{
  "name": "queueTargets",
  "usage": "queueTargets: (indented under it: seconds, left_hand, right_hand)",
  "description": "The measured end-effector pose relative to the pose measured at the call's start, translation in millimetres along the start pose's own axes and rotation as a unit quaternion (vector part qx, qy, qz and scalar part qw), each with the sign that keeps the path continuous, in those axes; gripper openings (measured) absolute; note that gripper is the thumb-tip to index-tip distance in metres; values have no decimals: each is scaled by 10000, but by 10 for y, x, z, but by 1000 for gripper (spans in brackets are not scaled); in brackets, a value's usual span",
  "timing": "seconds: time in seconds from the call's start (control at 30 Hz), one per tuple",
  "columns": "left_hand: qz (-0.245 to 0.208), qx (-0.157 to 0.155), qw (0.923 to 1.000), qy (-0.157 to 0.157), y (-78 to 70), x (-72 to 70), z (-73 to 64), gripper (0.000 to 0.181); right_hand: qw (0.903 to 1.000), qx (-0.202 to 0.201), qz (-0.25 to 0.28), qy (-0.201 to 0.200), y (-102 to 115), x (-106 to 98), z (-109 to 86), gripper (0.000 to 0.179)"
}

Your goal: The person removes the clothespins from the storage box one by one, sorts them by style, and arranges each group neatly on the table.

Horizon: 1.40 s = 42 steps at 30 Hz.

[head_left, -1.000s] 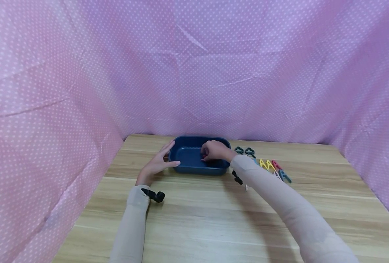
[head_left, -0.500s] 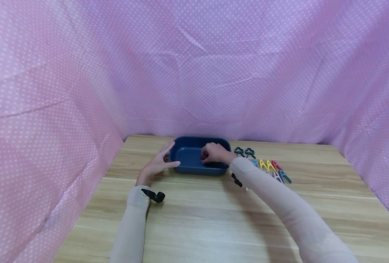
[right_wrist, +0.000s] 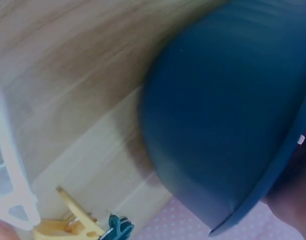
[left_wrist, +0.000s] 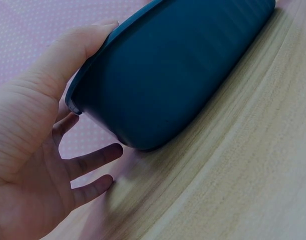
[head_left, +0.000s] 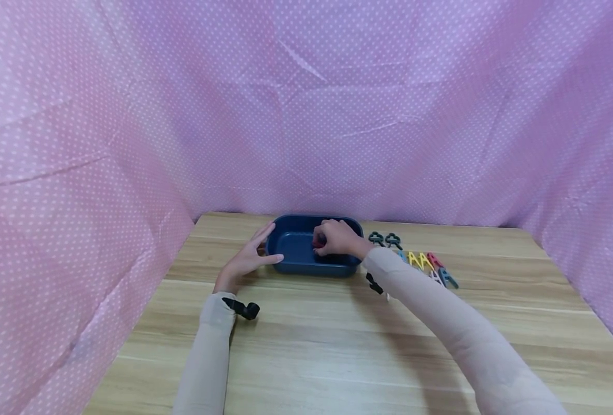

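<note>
A dark blue rectangular bin [head_left: 300, 268] stands on the wooden table near its back edge. My left hand [head_left: 246, 258] is at the bin's left end, thumb on the rim and fingers spread along the outside; in the left wrist view the thumb [left_wrist: 92, 40] lies at the rim while the lower fingers stand apart below it. My right hand [head_left: 339, 237] reaches into the bin over its right side. Its curled fingers pinch a small red object [head_left: 318, 244], mostly hidden by the hand. The bin's wall hides most of this hand in the right wrist view.
Right of the bin lie several clothespins: yellow [head_left: 418, 260], red [head_left: 434, 260], grey-blue [head_left: 447, 278] and white [head_left: 435, 278]. Two dark green clips [head_left: 384, 239] lie behind them. A pink dotted curtain [head_left: 306, 115] surrounds the table [head_left: 306, 346].
My right hand has shifted slightly left inside the bin, and more of the red object shows under its fingers. My left hand has stayed at the bin's left end.
</note>
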<state>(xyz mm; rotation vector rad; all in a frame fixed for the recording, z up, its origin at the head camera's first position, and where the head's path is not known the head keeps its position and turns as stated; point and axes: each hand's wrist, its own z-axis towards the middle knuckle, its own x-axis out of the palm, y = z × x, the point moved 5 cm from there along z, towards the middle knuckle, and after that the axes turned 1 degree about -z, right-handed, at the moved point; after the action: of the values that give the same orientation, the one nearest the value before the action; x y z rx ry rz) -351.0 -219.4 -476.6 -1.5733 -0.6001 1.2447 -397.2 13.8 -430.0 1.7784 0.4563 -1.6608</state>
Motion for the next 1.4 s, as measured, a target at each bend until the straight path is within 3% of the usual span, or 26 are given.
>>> queueTargets:
  seconds: [0.33,0.53,1.03,1.4]
  left_hand:
    - [161,35,9999,-39,38,-11,-1,93]
    - [226,117,9997,-8,30,-9,-3,92]
    - [225,166,9996,-11,71,-24,2,91]
    - [230,182,9996,-5,4,-11,-24,92]
  right_hand:
    - [9949,-141,-1000,21,94,-101,-162,21]
    - [9893,-269,-1385,-376,96,-170,-255,19]
    - [9895,-106,-433,-1377,-30,-339,-523,30]
    - [9769,-20,253,-2120,-66,-484,-797,31]
